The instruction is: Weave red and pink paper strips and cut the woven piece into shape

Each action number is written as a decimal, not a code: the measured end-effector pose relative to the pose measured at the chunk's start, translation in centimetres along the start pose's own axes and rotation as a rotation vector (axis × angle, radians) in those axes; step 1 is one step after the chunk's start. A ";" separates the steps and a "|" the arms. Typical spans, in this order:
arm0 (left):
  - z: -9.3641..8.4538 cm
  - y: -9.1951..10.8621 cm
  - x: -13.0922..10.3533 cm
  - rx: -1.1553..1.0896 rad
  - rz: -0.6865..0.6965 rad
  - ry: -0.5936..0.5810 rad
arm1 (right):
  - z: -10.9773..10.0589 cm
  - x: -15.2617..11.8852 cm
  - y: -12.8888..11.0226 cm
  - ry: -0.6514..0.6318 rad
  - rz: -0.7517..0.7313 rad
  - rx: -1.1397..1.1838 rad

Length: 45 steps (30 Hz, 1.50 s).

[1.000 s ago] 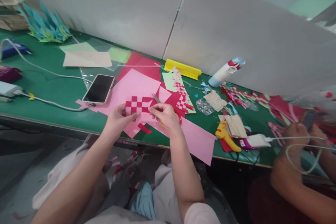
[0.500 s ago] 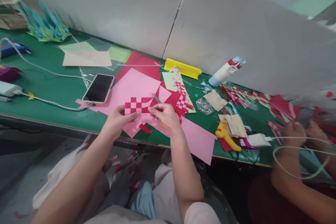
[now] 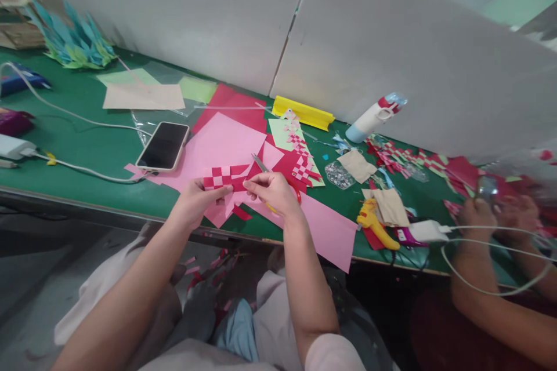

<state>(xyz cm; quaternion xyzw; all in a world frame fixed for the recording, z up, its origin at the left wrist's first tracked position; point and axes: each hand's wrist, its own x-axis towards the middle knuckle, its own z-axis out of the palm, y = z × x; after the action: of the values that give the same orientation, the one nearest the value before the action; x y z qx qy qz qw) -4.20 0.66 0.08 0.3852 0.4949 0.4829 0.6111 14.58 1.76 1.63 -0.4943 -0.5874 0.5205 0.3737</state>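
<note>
A red and pink checkered woven paper piece (image 3: 221, 176) is held up between my hands over the table's front edge. My left hand (image 3: 201, 200) pinches its left end, thumb in front. The fingers of my right hand (image 3: 270, 190) are closed on the loose strips at its right end. Behind and beneath my right hand lie scissors (image 3: 260, 162), blades up and handles partly hidden. Large pink sheets (image 3: 226, 136) and a red sheet (image 3: 230, 105) spread out under the work. A short red strip (image 3: 241, 213) hangs near the table edge.
Left of the sheets lies a phone (image 3: 164, 146) with a cable. Finished checkered paper fish (image 3: 298, 148) rest on a pale green sheet. Right of me are a yellow glue gun (image 3: 374, 225), a white bottle (image 3: 369, 120) and a co-worker's hands (image 3: 478, 220) holding something.
The woven piece has tilted and dropped slightly, its right-hand strips now bent differently. My right fingers have shifted a little left. The co-worker's hands have moved.
</note>
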 end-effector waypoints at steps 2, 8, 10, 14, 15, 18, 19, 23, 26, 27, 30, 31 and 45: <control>0.0 -0.1 0.0 0.021 0.018 0.022 | 0.0 0.0 0.0 0.001 0.002 0.000; 0.1 -0.4 0.1 0.026 0.052 0.038 | 0.6 0.4 0.2 -0.026 0.021 0.050; 0.2 -0.4 0.0 0.032 0.052 0.042 | 0.7 0.5 0.5 -0.030 0.005 0.055; 0.1 -0.4 0.0 0.027 0.032 0.053 | 0.7 0.6 0.9 -0.027 -0.006 0.045; 0.0 -0.4 0.0 0.034 0.042 0.051 | 0.7 0.6 0.9 -0.025 -0.005 0.050; -0.1 -0.5 0.1 0.063 0.101 0.044 | 0.9 0.7 1.1 -0.020 0.000 0.092; -0.2 -0.5 0.1 0.066 0.117 0.039 | 0.9 0.8 1.2 -0.021 -0.001 0.107; -0.1 -0.6 0.1 0.022 0.121 0.038 | 1.2 0.9 1.3 -0.039 -0.005 0.138; 0.0 -0.6 0.1 -0.054 0.066 0.034 | 1.3 0.7 1.1 -0.052 0.005 0.150; 0.1 -0.6 0.1 -0.073 0.050 0.029 | 1.4 0.6 1.0 -0.054 0.009 0.151; 0.1 -0.5 0.1 -0.102 0.023 0.038 | 1.5 0.4 0.5 -0.055 0.026 0.147; 0.1 -0.5 0.1 -0.106 0.020 0.049 | 1.5 0.3 0.4 -0.055 0.032 0.147; 0.0 -0.7 0.1 -0.093 0.137 0.060 | 1.4 0.2 0.2 -0.067 0.041 0.148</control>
<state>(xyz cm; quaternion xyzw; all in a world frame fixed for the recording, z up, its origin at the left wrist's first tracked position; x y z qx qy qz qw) -4.01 0.58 -0.60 0.3750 0.4625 0.5573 0.5787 13.28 1.61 1.16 -0.4598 -0.5493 0.5861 0.3786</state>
